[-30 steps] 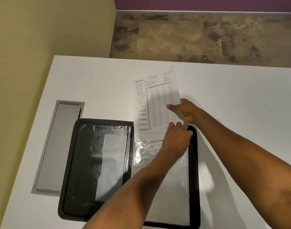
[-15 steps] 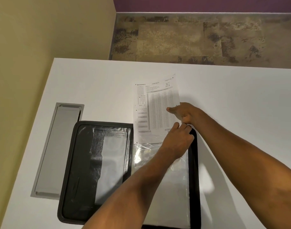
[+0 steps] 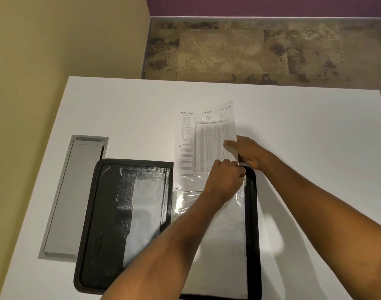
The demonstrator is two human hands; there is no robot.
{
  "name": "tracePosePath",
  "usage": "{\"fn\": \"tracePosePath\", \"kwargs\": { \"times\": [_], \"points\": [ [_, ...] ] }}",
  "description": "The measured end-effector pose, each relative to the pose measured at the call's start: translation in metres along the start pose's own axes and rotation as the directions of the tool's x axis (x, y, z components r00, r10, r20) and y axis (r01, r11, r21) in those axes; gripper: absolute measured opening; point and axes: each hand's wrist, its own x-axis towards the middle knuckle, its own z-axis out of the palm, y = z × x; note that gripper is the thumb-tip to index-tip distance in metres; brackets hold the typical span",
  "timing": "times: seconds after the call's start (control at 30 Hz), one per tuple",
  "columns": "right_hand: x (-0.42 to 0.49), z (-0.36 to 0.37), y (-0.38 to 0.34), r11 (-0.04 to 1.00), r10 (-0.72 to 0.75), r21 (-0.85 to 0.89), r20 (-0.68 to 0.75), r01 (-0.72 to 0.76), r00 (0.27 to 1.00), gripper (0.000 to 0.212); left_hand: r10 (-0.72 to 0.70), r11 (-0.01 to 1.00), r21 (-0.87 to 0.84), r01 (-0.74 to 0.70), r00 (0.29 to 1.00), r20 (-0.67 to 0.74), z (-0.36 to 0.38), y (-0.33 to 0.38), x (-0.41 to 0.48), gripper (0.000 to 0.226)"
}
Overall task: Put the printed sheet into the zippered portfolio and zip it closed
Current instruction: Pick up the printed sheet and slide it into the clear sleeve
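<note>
portfolio [image 3: 102, 213] is lying open on the white table [image 3: 120, 115]. right hand [image 3: 248, 152] is pinching the printed sheet [image 3: 204, 144] at its right edge. left hand [image 3: 225, 180] is gripping the clear sleeve [image 3: 224, 245] at its mouth, and the sheet's bottom end is sitting just inside.

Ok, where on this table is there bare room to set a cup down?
Bare table right of the right hand and portfolio, and along the far edge beyond the printed sheet. Crowded at left: portfolio beside grey hatch.

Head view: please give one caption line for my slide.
Right hand feeds the white printed sheet into the clear plastic sleeve, gripped by the left hand, of the black zippered portfolio.
</note>
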Motion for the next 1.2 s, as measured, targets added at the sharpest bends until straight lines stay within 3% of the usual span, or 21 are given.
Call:
{"fn": "tracePosePath", "kwargs": {
  "times": [0.17, 0.37, 0.53, 0.63, 0.7, 0.8, 0.93, 1.1, 1.2],
  "points": [
    [-0.004, -0.016, 0.003, 0.999, -0.039, -0.038, -0.062, 0.036, 0.997, 0.029, -0.037, 0.997, -0.071, 0.042, 0.996, 0.083, -0.008, -0.002, 0.010, 0.024],
    [-0.017, -0.027, 0.012, 0.979, -0.009, -0.203, 0.021, 0.013, 1.000, 0.026, -0.067, 0.980, -0.182, 0.086, 0.992, 0.110, -0.009, -0.004, 0.016, 0.017],
    [-0.020, -0.032, 0.013, 0.928, 0.037, -0.372, 0.069, -0.009, 0.997, 0.027, -0.072, 0.979, -0.175, 0.101, 0.983, 0.166, -0.007, -0.001, 0.016, 0.016],
    [-0.010, -0.030, -0.002, 0.979, -0.027, -0.202, -0.052, 0.016, 0.998, 0.028, -0.088, 0.982, -0.155, 0.110, 0.986, 0.143, -0.007, 0.003, 0.015, 0.016],
    [-0.005, -0.026, -0.013, 0.991, -0.091, -0.116, -0.179, 0.071, 0.980, 0.017, -0.091, 0.987, -0.122, 0.107, 0.987, 0.129, -0.006, 0.005, 0.016, 0.017],
    [-0.003, -0.023, -0.025, 0.974, -0.162, -0.192, -0.224, 0.120, 0.961, 0.009, -0.071, 0.997, -0.024, 0.073, 0.994, 0.080, -0.003, 0.010, 0.016, 0.020],
    [-0.007, -0.029, -0.028, 0.963, -0.096, -0.262, -0.101, 0.066, 0.990, 0.023, -0.042, 0.992, 0.124, 0.037, 0.998, 0.038, 0.001, 0.016, 0.016, 0.019],
    [-0.014, -0.040, -0.025, 0.865, 0.136, -0.498, 0.110, -0.063, 0.985, 0.038, -0.017, 0.977, 0.214, 0.015, 1.000, 0.005, 0.005, 0.022, 0.015, 0.017],
    [-0.009, -0.036, -0.024, 0.897, 0.117, -0.439, 0.122, -0.052, 0.986, 0.034, -0.016, 0.972, 0.234, 0.015, 1.000, 0.002, 0.006, 0.023, 0.013, 0.018]
  ]
}}
